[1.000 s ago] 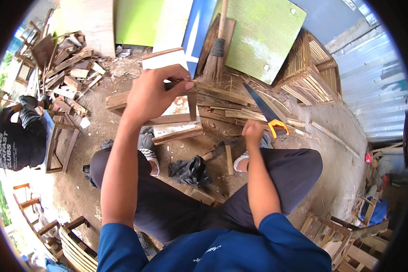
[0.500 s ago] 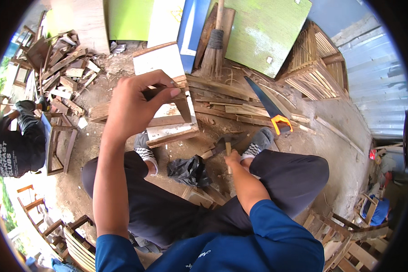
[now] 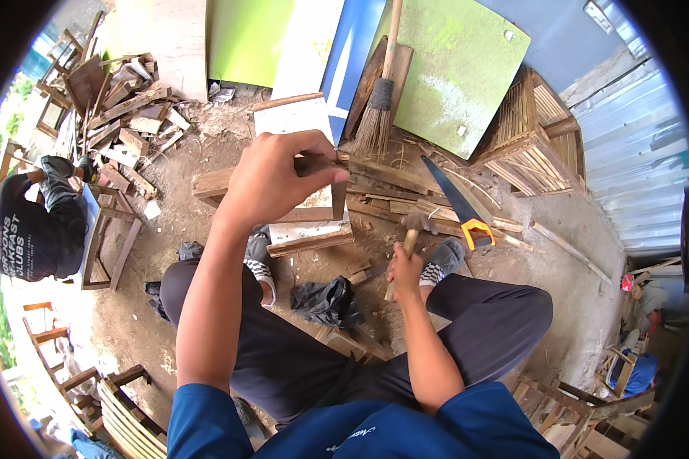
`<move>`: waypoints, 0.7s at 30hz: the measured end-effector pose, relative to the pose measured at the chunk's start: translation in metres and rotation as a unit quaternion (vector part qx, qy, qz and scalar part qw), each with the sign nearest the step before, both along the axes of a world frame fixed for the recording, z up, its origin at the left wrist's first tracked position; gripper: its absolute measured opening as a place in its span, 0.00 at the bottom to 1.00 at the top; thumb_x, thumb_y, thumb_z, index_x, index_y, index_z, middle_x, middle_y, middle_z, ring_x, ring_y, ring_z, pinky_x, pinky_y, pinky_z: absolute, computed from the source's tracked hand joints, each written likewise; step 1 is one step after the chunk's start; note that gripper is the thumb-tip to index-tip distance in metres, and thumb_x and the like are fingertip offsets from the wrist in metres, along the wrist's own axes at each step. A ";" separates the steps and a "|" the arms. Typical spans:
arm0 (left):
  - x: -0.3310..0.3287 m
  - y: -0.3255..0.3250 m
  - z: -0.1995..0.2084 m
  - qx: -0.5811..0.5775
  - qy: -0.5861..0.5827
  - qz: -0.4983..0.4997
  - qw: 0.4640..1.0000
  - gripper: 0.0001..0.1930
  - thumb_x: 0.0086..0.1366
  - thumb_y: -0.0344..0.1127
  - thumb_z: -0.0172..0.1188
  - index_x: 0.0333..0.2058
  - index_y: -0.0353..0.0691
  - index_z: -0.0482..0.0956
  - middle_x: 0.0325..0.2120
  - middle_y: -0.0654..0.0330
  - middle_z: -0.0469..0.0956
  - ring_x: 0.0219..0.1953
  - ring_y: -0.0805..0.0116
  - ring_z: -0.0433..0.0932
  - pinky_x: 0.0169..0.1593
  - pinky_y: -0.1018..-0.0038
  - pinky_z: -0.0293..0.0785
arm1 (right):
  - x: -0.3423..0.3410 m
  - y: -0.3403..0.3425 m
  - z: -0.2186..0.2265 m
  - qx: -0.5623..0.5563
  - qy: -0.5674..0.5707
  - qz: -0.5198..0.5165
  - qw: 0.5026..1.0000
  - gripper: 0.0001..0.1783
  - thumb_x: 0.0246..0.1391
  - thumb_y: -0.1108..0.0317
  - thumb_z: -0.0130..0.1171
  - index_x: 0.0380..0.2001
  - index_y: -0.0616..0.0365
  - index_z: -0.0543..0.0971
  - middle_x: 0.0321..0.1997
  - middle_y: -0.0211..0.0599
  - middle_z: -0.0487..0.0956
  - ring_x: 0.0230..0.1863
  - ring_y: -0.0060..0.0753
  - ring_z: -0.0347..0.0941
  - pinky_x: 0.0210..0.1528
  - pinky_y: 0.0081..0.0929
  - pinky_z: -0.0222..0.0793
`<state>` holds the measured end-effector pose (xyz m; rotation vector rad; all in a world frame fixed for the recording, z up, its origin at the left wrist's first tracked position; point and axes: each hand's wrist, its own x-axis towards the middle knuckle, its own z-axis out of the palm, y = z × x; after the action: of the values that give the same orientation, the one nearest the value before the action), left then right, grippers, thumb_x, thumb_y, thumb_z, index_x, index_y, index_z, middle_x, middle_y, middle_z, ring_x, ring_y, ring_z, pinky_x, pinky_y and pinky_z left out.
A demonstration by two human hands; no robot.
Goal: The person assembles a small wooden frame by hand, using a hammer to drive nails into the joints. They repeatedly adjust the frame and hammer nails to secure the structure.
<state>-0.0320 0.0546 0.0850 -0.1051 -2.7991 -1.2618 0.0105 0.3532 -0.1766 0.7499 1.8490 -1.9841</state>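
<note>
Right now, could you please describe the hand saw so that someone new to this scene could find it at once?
Start at the big pale green board leaning against the wall at the top. Just below its lower edge, on the heap of wooden strips right of the broom, lies the hand saw. It is the only tool there with a dark blade and a bright yellow handle.

One saw (image 3: 458,205), one hammer (image 3: 410,233), one broom (image 3: 378,115).

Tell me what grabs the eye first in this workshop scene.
The raised left hand at centre pinches a thin wooden piece above the scrap wood on the ground. Lower right of it, the right hand grips a hammer. Just beyond lies a handsaw with a yellow handle, and a broom leans against green boards behind.
</note>
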 end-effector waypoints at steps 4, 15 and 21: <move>0.005 -0.005 0.001 -0.027 0.022 -0.027 0.999 0.14 0.56 0.32 0.77 0.39 0.39 0.85 0.29 0.57 0.86 0.31 0.64 0.84 0.40 0.70 0.80 | -0.022 -0.001 0.102 -0.045 0.160 0.057 0.984 0.16 0.70 0.63 0.60 0.27 0.59 0.74 0.13 0.25 0.68 0.11 0.20 0.64 0.14 0.23 0.57; 0.009 0.001 -0.002 -0.155 -0.019 -0.005 0.988 0.20 0.54 0.49 0.77 0.44 0.50 0.88 0.30 0.55 0.86 0.36 0.49 0.85 0.44 0.58 0.81 | -0.058 -0.001 0.303 0.057 0.393 0.310 0.864 0.24 0.66 0.73 0.56 0.63 0.68 0.71 0.39 0.36 0.77 0.32 0.21 0.70 0.34 0.23 0.68; 0.009 0.005 0.001 -0.176 -0.027 0.004 0.984 0.21 0.55 0.53 0.76 0.45 0.51 0.89 0.28 0.57 0.87 0.37 0.51 0.86 0.44 0.57 0.81 | -0.079 -0.026 0.344 0.225 0.422 0.438 0.761 0.21 0.66 0.60 0.64 0.53 0.68 0.80 0.22 0.43 0.75 0.23 0.27 0.64 0.29 0.32 0.65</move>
<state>-0.0228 0.0592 0.0855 -0.0796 -3.0361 -0.7646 -0.0680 0.3273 0.1672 -1.0084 2.4717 -1.2535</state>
